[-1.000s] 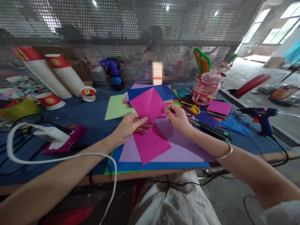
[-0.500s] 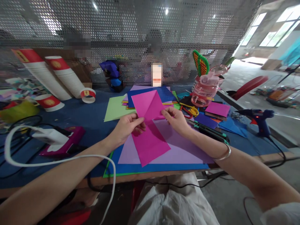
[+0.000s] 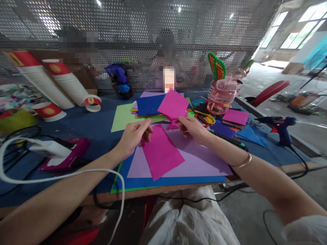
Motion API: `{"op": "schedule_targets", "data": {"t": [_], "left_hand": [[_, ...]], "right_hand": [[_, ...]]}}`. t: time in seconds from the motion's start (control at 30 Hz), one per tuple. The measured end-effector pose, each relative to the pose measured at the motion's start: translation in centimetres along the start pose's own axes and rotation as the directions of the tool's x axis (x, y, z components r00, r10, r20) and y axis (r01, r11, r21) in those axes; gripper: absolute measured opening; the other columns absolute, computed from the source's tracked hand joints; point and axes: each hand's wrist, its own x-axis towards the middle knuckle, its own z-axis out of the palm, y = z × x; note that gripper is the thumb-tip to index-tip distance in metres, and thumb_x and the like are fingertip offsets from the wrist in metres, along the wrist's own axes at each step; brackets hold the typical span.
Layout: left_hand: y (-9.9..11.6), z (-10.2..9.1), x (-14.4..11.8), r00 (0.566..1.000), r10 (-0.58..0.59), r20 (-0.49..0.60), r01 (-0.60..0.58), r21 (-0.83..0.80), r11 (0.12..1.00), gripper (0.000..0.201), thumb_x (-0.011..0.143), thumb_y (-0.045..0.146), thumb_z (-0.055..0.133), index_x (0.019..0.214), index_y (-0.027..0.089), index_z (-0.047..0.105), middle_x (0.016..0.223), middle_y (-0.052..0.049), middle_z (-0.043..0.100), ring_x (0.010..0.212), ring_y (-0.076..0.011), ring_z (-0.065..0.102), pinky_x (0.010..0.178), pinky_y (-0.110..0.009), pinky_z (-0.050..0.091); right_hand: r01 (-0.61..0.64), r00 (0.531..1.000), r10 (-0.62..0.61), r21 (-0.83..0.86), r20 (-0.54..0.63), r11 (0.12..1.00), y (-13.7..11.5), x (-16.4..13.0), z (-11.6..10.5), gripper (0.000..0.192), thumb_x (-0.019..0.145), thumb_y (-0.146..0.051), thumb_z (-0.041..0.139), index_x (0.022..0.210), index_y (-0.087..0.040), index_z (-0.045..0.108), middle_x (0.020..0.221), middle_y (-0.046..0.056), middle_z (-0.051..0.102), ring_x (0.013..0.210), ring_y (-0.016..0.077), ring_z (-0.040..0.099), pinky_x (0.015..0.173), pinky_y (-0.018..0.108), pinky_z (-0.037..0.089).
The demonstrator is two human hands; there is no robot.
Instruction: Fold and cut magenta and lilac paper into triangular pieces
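Note:
My right hand (image 3: 191,127) pinches a pink square of paper (image 3: 175,104) near its bottom corner. That square is tilted up in front of the stacked coloured sheets. My left hand (image 3: 135,136) has its thumb raised and its fingers loosely curled, apart from the held square, with nothing visible between them. Just below the hands lies a pink rectangular paper (image 3: 163,153), its upper left edge close to my left fingers. Beneath it is a large lilac sheet (image 3: 204,163), resting on a blue sheet (image 3: 178,180).
Paper cups (image 3: 48,111) and a purple power strip (image 3: 79,148) are at the left, and a white cable (image 3: 84,170) crosses over my left forearm. Yellow-handled scissors (image 3: 209,119), a pink bottle (image 3: 222,97) and a glue gun (image 3: 279,127) are on the right.
My left hand has let go of the pink square and moved slightly left. The square has turned and shifted right and away in my right hand.

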Motion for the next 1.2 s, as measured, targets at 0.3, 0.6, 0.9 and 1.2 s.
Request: {"op": "schedule_targets", "data": {"t": [0.3,0.6,0.9,1.2], "left_hand": [[-0.9,-1.0,0.8,0.973,0.228,0.03,-0.223,0.367,0.903,0.021,0.087,0.041,0.067,0.083,0.021,0.071,0.078,-0.005,0.075,0.074,-0.0202,0.07,0.068,-0.028,0.055],[-2.8,-2.1,2.5,0.95,0.276,0.147,-0.299,0.683,0.666,0.047,0.063,0.052,0.092,0.095,0.022,0.074,0.109,-0.015,0.074,0.114,-0.0435,0.067,0.106,-0.056,0.05],[-2.7,-2.4,2.6,0.956,0.212,0.205,-0.291,0.77,0.568,0.054,0.064,0.061,0.091,0.097,0.021,0.075,0.1,-0.013,0.072,0.104,-0.0386,0.068,0.099,-0.049,0.052],[-2.3,-2.2,2.3,0.944,0.157,0.29,-0.33,0.822,0.465,0.044,0.078,0.057,0.082,0.098,0.019,0.072,0.11,-0.015,0.071,0.113,-0.0359,0.067,0.101,-0.047,0.054]], "right_hand": [[-0.046,0.997,0.049,-0.05,0.064,0.998,0.6,0.2,0.2,0.021,0.093,-0.026,0.062,0.077,-0.019,0.073,0.055,-0.003,0.061,0.041,0.0077,0.048,0.034,0.017,0.027],[-0.042,0.979,0.081,-0.201,0.189,0.979,0.3,-0.4,0.1,0.018,0.09,-0.021,0.063,0.077,-0.02,0.075,0.052,-0.003,0.062,0.038,0.0085,0.048,0.034,0.019,0.026],[0.407,0.901,-0.257,-0.479,0.348,0.778,1.7,0.0,-0.1,0.021,0.091,-0.019,0.06,0.077,-0.017,0.076,0.065,-0.001,0.07,0.059,0.0125,0.06,0.056,0.023,0.041],[0.446,0.894,-0.267,-0.671,0.359,0.592,1.1,-1.4,0.3,0.022,0.096,-0.029,0.068,0.108,-0.014,0.077,0.101,0.009,0.08,0.087,0.0192,0.07,0.076,0.029,0.047]]}}
